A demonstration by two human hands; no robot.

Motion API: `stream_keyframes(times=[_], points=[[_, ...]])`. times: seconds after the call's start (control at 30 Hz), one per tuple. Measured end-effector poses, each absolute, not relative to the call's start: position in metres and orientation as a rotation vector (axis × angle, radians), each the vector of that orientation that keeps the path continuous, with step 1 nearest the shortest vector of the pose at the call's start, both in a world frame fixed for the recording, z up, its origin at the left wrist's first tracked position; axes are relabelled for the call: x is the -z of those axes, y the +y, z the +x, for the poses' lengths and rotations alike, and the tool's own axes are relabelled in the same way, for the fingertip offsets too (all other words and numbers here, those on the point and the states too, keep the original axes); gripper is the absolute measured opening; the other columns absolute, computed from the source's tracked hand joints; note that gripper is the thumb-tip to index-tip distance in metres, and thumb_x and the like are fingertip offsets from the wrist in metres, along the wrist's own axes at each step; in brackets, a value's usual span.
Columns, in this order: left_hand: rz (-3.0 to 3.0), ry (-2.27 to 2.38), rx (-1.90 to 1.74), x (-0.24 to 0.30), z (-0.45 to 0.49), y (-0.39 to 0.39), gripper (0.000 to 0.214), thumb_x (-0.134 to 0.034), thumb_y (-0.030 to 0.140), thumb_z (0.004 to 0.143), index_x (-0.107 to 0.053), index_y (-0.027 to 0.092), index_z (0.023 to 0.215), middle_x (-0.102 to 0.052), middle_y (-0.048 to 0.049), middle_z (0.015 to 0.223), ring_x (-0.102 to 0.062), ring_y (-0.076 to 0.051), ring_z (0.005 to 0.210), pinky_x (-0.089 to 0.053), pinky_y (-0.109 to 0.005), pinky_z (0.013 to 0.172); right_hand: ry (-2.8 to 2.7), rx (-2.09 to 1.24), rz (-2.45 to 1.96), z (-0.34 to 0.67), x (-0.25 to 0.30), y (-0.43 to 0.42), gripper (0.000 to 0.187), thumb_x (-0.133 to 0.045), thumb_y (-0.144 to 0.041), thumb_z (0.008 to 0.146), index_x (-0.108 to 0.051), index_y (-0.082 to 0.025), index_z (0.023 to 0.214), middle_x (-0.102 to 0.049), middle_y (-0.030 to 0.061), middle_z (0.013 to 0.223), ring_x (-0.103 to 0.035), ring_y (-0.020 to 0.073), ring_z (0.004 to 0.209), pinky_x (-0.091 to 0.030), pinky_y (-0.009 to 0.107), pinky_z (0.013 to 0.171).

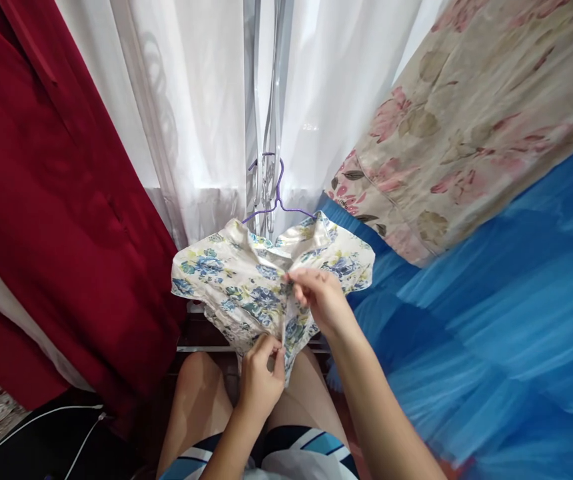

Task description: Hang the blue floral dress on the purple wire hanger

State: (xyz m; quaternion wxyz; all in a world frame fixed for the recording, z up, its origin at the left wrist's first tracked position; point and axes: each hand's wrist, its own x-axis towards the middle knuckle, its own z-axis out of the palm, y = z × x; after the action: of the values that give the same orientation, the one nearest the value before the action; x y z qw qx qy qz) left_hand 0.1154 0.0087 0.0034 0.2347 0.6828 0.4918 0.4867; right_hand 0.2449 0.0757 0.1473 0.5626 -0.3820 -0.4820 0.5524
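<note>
Past draped deep-red fabric (76, 220), the left hand (261, 373) pinches the lower front edge of a white blue-flowered cloth shirt (261, 293) on the sloping edges of a slim purple hanger (278, 202), the right hand (320, 293) pinching higher; light, even tension should keep it straight.

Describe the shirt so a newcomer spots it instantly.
Start at the white cloth, top centre. At its lower part, a purple hanger carries the shirt, its front pinched by the left hand and right hand. Its blue-flowered print sets it apart from the pink-flowered cloth, upper right.
</note>
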Motion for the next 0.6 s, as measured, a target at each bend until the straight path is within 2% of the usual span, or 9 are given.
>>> stream_keyframes(times=[0.07, 0.13, 0.3, 0.37, 0.4, 0.43, 0.5, 0.53, 0.6], points=[[1.856, 1.377, -1.364, 0.001, 0.111, 0.014, 0.017, -0.048, 0.02, 0.093, -0.054, 0.021, 0.077, -0.062, -0.0052, 0.08, -0.062, -0.019, 0.079, -0.045, -0.028, 0.073, -1.135, -1.23, -0.837, 0.236, -0.177, 0.096, 0.018, -0.074, -0.029, 0.071, -0.07, -0.014, 0.064, -0.056, -0.0012, 0.047, -0.039, 0.0069, 0.041, -0.022, 0.022, 0.04], [1.844, 1.389, -1.367, 0.009, 0.106, 0.016, 0.018, -0.049, 0.022, 0.093, -0.055, 0.021, 0.076, -0.062, -0.0051, 0.078, -0.062, -0.019, 0.078, -0.046, -0.028, 0.072, -1.122, -1.173, -0.776, 0.229, -0.196, 0.108, 0.015, -0.072, -0.027, 0.071, -0.07, -0.013, 0.066, -0.056, -0.0014, 0.049, -0.04, 0.0065, 0.042, -0.023, 0.022, 0.041], [1.721, 1.37, -1.391, 0.009, 0.095, 0.015, 0.015, -0.058, 0.03, 0.09, -0.061, 0.02, 0.079, -0.064, -0.0043, 0.076, -0.064, -0.02, 0.077, -0.049, -0.031, 0.077, -1.131, -1.155, -0.755, 0.22, -0.197, 0.102, 0.013, -0.068, -0.027, 0.075, -0.07, -0.014, 0.073, -0.056, -0.0026, 0.049, -0.039, 0.0066, 0.042, -0.025, 0.021, 0.041], [1.729, 1.322, -1.469, -0.019, 0.088, 0.022, 0.014, -0.062, 0.031, 0.088, -0.065, 0.019, 0.096, -0.066, -0.0038, 0.079, -0.066, -0.021, 0.084, -0.049, -0.034, 0.088, -1.157, -1.154, -0.781, 0.218, -0.189, 0.093, 0.012, -0.068, -0.028, 0.075, -0.067, -0.016, 0.072, -0.056, -0.0031, 0.047, -0.04, 0.0073, 0.041, -0.026, 0.021, 0.041], [1.763, 1.283, -1.523, -0.04, 0.085, 0.028, 0.022, -0.063, 0.031, 0.089, -0.064, 0.019, 0.107, -0.066, -0.0035, 0.082, -0.065, -0.021, 0.089, -0.047, -0.035, 0.094, -1.179, -1.138, -0.789, 0.218, -0.187, 0.088, 0.013, -0.068, -0.028, 0.076, -0.066, -0.017, 0.071, -0.056, -0.0033, 0.047, -0.041, 0.0075, 0.041, -0.027, 0.021, 0.042], [1.791, 1.248, -1.618, -0.064, 0.082, 0.036, 0.032, -0.062, 0.03, 0.09, -0.061, 0.019, 0.12, -0.065, -0.0019, 0.08, -0.065, -0.02, 0.088, -0.047, -0.035, 0.096, -1.208, -1.112, -0.789, 0.218, -0.185, 0.084, 0.013, -0.067, -0.028, 0.077, -0.065, -0.017, 0.07, -0.056, -0.0035, 0.046, -0.041, 0.0076, 0.041, -0.027, 0.021, 0.042], [1.892, 1.146, -1.747, -0.113, 0.077, 0.055, 0.042, -0.055, 0.029, 0.096, -0.052, 0.02, 0.136, -0.063, -0.0006, 0.081, -0.062, -0.016, 0.079, -0.049, -0.031, 0.087, -1.264, -1.064, -0.765, 0.22, -0.186, 0.077, 0.015, -0.065, -0.027, 0.08, -0.063, -0.018, 0.068, -0.054, -0.0043, 0.045, -0.039, 0.0072, 0.04, -0.027, 0.021, 0.043], [1.985, 1.09, -1.75, -0.135, 0.076, 0.064, 0.04, -0.052, 0.028, 0.098, -0.052, 0.021, 0.137, -0.063, -0.0008, 0.082, -0.061, -0.015, 0.077, -0.049, -0.029, 0.083, -1.284, -1.054, -0.751, 0.221, -0.187, 0.075, 0.016, -0.065, -0.026, 0.081, -0.062, -0.018, 0.067, -0.053, -0.0048, 0.045, -0.038, 0.0069, 0.04, -0.027, 0.021, 0.043], [2.191, 1.051, -1.718, -0.169, 0.078, 0.08, 0.028, -0.049, 0.029, 0.1, -0.062, 0.019, 0.122, -0.065, -0.0021, 0.085, -0.061, -0.015, 0.079, -0.047, -0.028, 0.079, -1.301, -1.058, -0.728, 0.223, -0.19, 0.074, 0.018, -0.065, -0.027, 0.082, -0.061, -0.019, 0.067, -0.05, -0.0061, 0.044, -0.037, 0.0065, 0.041, -0.026, 0.021, 0.044]])
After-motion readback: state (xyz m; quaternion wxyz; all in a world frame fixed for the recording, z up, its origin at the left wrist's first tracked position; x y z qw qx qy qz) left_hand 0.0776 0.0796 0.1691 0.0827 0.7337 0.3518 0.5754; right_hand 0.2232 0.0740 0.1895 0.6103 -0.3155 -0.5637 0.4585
